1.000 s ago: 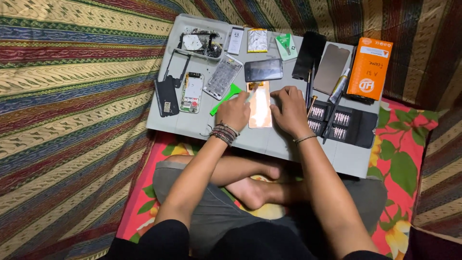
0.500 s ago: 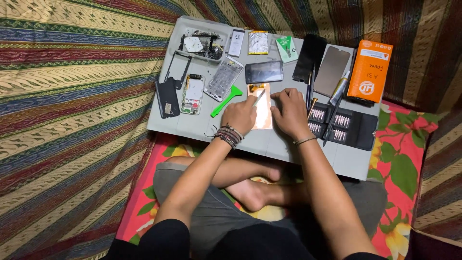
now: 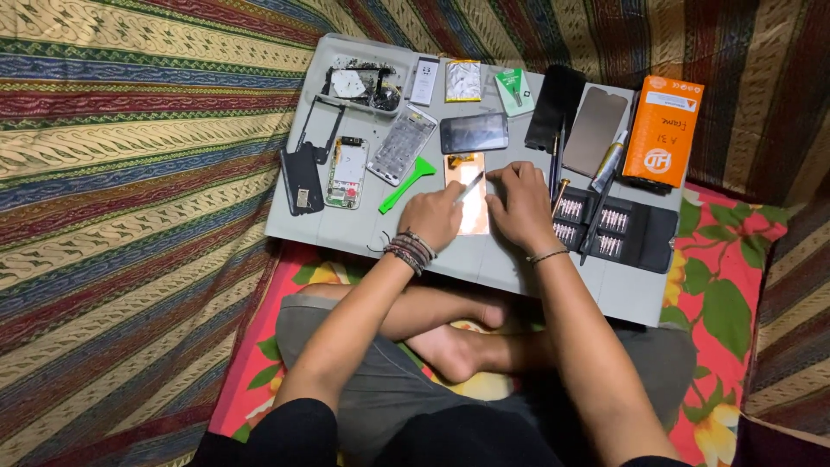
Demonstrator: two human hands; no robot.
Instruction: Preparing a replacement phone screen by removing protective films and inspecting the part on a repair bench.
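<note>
The left hand pinches a thin tool, its tip on the copper plate mid-board. The right hand lies flat, fingers together, pinning the plate's edge. A green pry tool lies just left, a bit case right, a dark phone above. Both forearms angle in over crossed legs.

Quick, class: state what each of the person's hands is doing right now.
Left hand: closed on a thin metal tool, its tip over the copper-coloured phone panel.
Right hand: open, fingers pressing on that panel.
</note>
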